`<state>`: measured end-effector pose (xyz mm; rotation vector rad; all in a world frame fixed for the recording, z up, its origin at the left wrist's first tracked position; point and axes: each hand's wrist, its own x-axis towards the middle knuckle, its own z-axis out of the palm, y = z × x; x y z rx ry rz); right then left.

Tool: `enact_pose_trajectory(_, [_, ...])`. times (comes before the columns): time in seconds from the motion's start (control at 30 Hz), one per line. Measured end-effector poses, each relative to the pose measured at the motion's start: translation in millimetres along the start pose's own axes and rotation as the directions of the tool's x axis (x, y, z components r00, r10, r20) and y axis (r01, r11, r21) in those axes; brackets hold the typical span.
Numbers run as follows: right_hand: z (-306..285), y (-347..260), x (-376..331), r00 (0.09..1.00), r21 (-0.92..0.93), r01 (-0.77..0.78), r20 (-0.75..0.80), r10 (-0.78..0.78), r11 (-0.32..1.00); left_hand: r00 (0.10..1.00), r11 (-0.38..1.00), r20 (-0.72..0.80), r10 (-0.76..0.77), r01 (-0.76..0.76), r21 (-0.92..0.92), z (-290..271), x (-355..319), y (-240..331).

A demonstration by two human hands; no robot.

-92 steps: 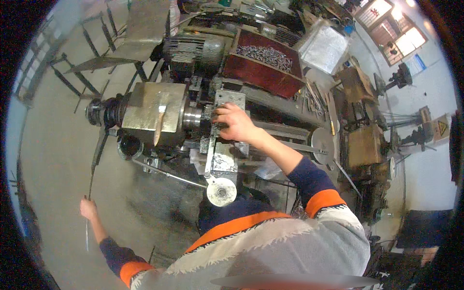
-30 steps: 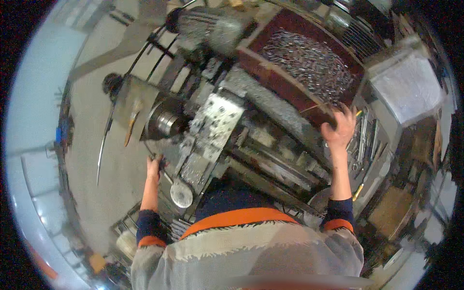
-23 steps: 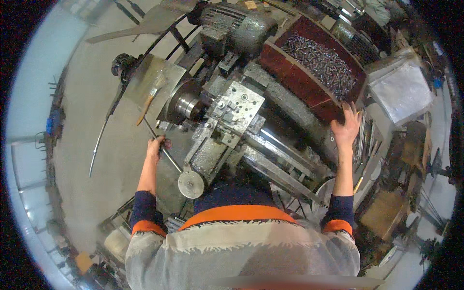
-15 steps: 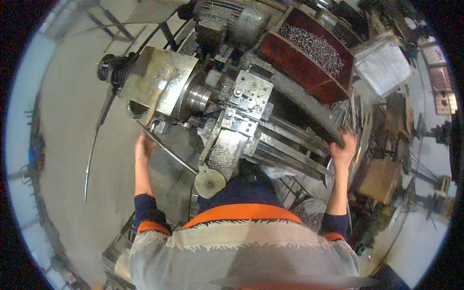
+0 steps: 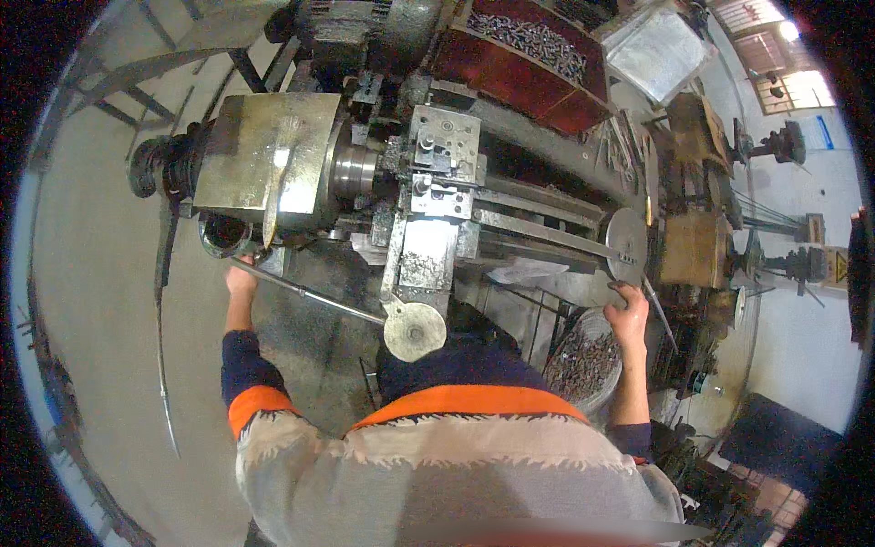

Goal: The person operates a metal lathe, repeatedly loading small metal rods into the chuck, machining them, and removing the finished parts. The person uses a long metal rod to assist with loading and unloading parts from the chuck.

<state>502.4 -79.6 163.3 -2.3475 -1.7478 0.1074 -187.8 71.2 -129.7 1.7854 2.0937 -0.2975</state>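
Observation:
My left hand (image 5: 241,278) is closed around the far end of a long metal lever (image 5: 305,293), just below the lathe's headstock cover (image 5: 266,153). The lever runs down to a round metal plate (image 5: 415,330) in front of my waist. A wooden-looking stick (image 5: 272,217) lies over the cover's front edge, above that hand. My right hand (image 5: 627,314) is off to the right with curled fingers, below a grey disc (image 5: 626,244) at the lathe bed's end. What its fingers hold, if anything, is too small to tell. The chuck (image 5: 355,171) faces the tool block (image 5: 444,146).
A basket (image 5: 585,360) of small metal parts stands below the bed, left of my right forearm. Behind the lathe is a dark red bin (image 5: 519,73) full of small metal pieces. A silvery sheet-covered box (image 5: 658,53) sits at the far right. Another machine (image 5: 697,246) stands on the right.
My right hand has come away from the bed's right end and moved nearer to me, its fingers now curled. The view has shifted; my left hand stays by the lever's end.

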Motion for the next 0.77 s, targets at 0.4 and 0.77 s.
enact_pose_trajectory(0.4, [4,257,8,0.921,-0.257,-0.356,0.065,0.384,0.898,0.962,0.817,-0.110,-0.250,0.148,-0.557,-29,-125,46])
enact_pose_trajectory(0.77, [24,526,-13,0.826,-0.482,-0.216,0.374,0.422,0.849,0.907,0.176,0.043,-0.420,0.128,-0.976,-101,-245,198])
